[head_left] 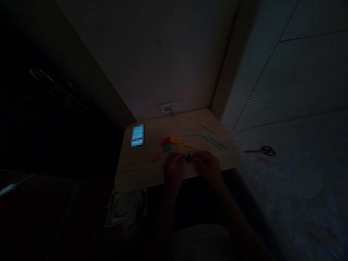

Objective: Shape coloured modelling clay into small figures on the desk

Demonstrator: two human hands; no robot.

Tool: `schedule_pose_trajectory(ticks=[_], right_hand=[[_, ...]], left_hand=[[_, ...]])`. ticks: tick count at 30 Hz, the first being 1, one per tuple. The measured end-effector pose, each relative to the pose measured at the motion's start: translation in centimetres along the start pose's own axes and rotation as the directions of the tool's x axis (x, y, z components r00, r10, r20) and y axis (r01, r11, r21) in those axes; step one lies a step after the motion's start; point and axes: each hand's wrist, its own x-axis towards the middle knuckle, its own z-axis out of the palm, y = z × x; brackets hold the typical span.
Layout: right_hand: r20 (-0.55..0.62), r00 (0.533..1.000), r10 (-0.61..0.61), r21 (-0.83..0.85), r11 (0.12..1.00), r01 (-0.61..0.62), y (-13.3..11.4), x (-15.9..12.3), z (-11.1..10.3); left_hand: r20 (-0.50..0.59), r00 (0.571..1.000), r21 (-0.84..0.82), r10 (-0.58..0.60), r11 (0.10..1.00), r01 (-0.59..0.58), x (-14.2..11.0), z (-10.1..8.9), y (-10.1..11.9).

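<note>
In dim light both my hands meet over the near edge of a small light wooden table (pixel 141 170). My left hand (pixel 172 167) and my right hand (pixel 209 166) pinch a small purple-blue piece (pixel 188 158) between their fingertips. Just beyond lie a yellow strip (pixel 185 146), a red lump (pixel 165 142), a green lump (pixel 166 148) and a pink lump (pixel 154 157). Thin teal sticks (pixel 214 142) lie to the right on the tabletop.
A lit phone (pixel 137 135) lies at the table's left. A wall socket (pixel 169 107) sits behind the table. Scissors (pixel 262 150) lie on the floor to the right. A clear plastic bag (pixel 126 207) rests below the table's left front.
</note>
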Motion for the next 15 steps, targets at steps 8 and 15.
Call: schedule_pose_trajectory(ticks=[8,15], right_hand=[[-0.025,1.0,0.009,-0.077,0.997,-0.011,0.9,0.3,0.9],[-0.028,0.999,-0.025,-0.128,0.992,0.022,1.0,0.4,1.4]], left_hand=[[0.103,0.992,0.135,-0.078,0.989,0.064,1.2,1.1,-1.0],[0.159,0.982,0.244,-0.102,0.968,0.062,2.1,0.9,-0.7]])
